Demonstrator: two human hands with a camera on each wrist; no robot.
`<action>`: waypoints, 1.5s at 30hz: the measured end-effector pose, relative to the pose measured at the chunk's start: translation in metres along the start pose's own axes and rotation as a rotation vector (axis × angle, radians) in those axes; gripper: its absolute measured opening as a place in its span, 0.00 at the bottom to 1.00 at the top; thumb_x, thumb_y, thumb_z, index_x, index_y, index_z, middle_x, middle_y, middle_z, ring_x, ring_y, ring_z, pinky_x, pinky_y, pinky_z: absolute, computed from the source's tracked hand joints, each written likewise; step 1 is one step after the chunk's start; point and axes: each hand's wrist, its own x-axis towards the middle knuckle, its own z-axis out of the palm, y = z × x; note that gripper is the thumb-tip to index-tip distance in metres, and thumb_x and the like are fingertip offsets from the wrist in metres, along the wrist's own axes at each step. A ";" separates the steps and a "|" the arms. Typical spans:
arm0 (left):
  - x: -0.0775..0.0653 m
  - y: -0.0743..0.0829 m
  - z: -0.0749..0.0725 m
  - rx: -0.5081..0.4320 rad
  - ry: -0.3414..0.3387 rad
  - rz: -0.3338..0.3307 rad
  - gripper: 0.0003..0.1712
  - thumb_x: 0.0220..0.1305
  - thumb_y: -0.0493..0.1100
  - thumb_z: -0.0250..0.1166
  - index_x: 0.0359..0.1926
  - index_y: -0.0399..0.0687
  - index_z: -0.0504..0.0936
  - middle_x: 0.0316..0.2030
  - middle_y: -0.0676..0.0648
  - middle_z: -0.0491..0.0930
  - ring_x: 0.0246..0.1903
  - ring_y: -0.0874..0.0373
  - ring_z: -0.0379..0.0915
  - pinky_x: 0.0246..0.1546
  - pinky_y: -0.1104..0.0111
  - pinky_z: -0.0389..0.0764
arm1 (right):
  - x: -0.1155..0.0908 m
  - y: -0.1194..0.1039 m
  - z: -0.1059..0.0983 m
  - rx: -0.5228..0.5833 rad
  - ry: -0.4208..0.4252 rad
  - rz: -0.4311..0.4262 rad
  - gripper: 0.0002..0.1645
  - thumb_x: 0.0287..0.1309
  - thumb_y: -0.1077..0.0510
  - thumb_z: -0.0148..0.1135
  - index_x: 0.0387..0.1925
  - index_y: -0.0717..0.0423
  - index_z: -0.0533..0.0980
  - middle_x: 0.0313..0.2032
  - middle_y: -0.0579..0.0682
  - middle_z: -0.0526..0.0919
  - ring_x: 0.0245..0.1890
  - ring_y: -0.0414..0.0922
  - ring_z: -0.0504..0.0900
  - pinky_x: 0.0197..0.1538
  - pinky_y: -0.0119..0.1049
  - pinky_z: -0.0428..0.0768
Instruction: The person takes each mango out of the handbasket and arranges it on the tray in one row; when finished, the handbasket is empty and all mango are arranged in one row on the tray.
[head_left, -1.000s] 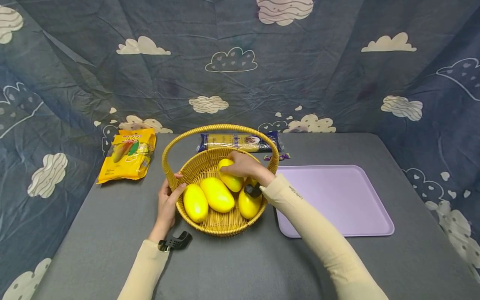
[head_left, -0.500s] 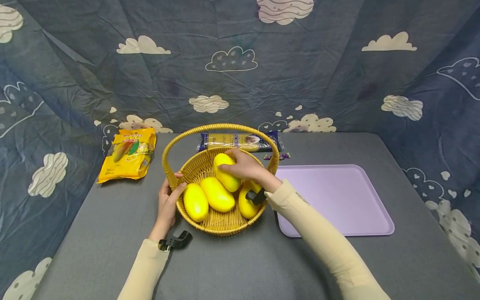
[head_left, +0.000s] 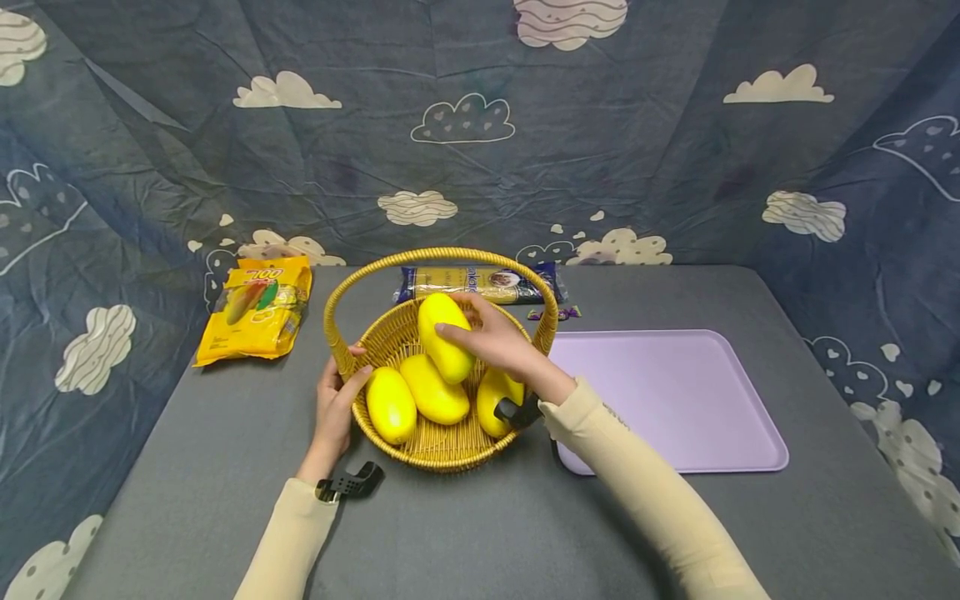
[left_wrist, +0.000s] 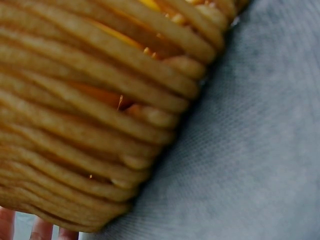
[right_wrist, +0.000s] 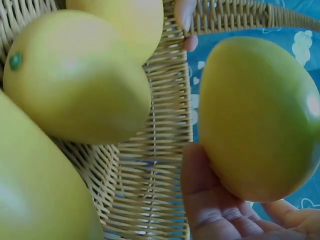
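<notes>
In the head view a wicker basket with an arched handle stands mid-table. My left hand grips its left rim beside the handle's base, thumb over the edge. The basket's woven side fills much of the left wrist view, a few fingertips showing below it. With my right hand I hold a yellow mango, raised and tilted above the basket's back half. Fingers and thumb clasp this mango in the right wrist view. Several more mangoes lie inside the basket.
A lilac tray lies right of the basket, partly under my right sleeve. Behind the basket rests a long packet, with small purple wrapped sweets nearby. A yellow mango-printed bag sits at the back left. Cloud-patterned cloth surrounds the table.
My right hand has lifted the mango and moved it slightly left, turning it more upright and showing more of it. My left hand and the basket have stayed in place.
</notes>
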 end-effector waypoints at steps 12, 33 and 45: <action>-0.001 0.000 0.000 0.002 0.003 -0.003 0.18 0.62 0.30 0.58 0.53 0.28 0.70 0.55 0.40 0.70 0.58 0.54 0.62 0.56 0.67 0.63 | -0.021 -0.001 0.003 0.127 0.024 -0.139 0.36 0.60 0.49 0.63 0.67 0.46 0.61 0.59 0.52 0.70 0.54 0.48 0.75 0.50 0.41 0.76; -0.001 -0.004 -0.002 -0.011 -0.016 -0.014 0.19 0.63 0.32 0.59 0.54 0.29 0.69 0.54 0.42 0.69 0.54 0.53 0.63 0.51 0.68 0.66 | -0.071 0.005 -0.009 0.360 -0.021 -0.277 0.40 0.52 0.68 0.67 0.66 0.59 0.61 0.57 0.59 0.70 0.54 0.53 0.74 0.49 0.44 0.77; 0.000 -0.003 -0.001 -0.015 -0.008 -0.026 0.20 0.63 0.32 0.60 0.55 0.29 0.69 0.55 0.42 0.69 0.57 0.54 0.62 0.54 0.68 0.64 | -0.107 0.018 -0.024 0.464 -0.061 -0.305 0.41 0.53 0.67 0.65 0.65 0.67 0.57 0.58 0.64 0.65 0.54 0.52 0.72 0.52 0.42 0.75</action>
